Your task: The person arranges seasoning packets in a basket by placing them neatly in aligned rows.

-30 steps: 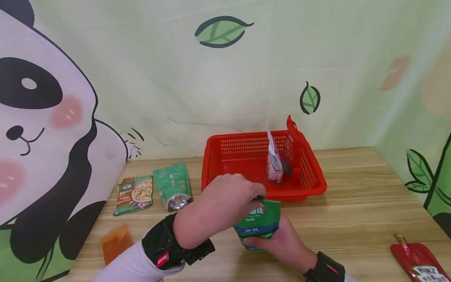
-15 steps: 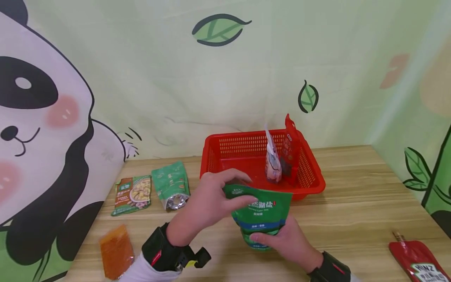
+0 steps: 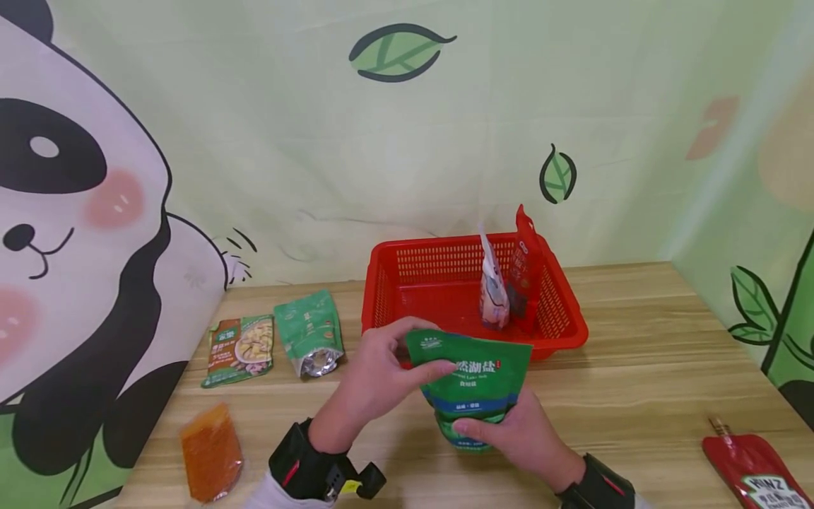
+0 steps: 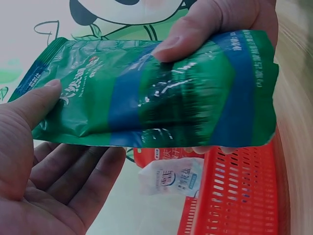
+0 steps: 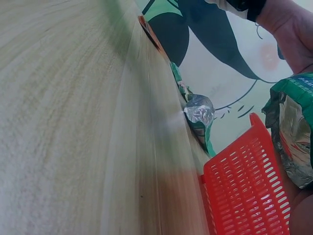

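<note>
A green salt bag (image 3: 473, 382) with a blue band is held upright over the table, in front of the basket. My right hand (image 3: 524, 445) grips its lower right part, thumb across the front. At the upper left edge, my left hand (image 3: 372, 371) pinches the bag, its thumb on the printed face and its fingers behind. The left wrist view shows the left thumb (image 4: 44, 100) pressing near the top of the bag (image 4: 98, 115), and the right thumb (image 4: 171, 48) over its lower half. In the right wrist view, the bag's silver underside (image 5: 296, 132) shows at the right edge.
Behind the hands stands a red basket (image 3: 375, 276) holding a white pouch (image 3: 493, 290) and a red pouch (image 3: 524, 276). To the left lie a flat soup packet (image 3: 242, 351), a green pouch (image 3: 310, 325) and an orange block (image 3: 210, 452). A Heinz ketchup pouch (image 3: 757, 470) lies far right.
My left hand has moved from over the bag's top to its upper left edge, uncovering the printed front. The right hand has kept its grip, and the bag stands slightly further right.
</note>
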`<state>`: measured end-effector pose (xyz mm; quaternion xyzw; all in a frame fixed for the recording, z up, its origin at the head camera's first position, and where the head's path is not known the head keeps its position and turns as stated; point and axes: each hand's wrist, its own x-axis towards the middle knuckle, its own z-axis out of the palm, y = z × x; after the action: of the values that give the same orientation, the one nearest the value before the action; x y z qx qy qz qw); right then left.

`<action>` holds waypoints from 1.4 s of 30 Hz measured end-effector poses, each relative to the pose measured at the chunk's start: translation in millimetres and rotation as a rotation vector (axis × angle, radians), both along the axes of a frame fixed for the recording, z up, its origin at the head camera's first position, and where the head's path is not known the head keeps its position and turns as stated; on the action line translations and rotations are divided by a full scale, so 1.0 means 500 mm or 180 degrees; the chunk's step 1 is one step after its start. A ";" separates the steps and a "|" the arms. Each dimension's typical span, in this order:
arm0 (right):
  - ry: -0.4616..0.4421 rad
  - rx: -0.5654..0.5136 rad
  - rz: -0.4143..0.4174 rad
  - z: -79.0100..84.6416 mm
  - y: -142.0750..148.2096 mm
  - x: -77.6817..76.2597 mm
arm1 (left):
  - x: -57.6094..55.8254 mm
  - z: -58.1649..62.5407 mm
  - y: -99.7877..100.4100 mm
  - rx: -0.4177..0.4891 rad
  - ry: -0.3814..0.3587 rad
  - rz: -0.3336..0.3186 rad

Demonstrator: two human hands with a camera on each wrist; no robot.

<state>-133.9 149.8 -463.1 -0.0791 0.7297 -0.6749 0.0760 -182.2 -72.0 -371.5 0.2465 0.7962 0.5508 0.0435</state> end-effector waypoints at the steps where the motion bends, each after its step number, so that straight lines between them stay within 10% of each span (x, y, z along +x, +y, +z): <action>1: 0.0012 0.0006 0.0001 0.000 0.000 0.000 | 0.000 -0.002 0.000 0.0022 -0.0003 -0.0009; 14: -0.0148 -0.0014 -0.0068 0.006 -0.002 0.000 | 0.001 -0.045 0.012 0.0256 -0.0385 -0.0262; 28: -0.0116 0.0030 0.0206 -0.007 0.002 -0.004 | 0.017 -0.046 0.034 0.0084 -0.0294 -0.0193; 42: 0.0184 0.0340 0.0582 0.004 0.024 -0.019 | 0.033 -0.026 0.047 0.0078 0.0583 0.0005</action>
<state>-143.4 161.7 -461.3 -0.1606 0.7562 -0.6228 0.1204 -165.5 -48.3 -384.4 0.2957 0.7902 0.5357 -0.0330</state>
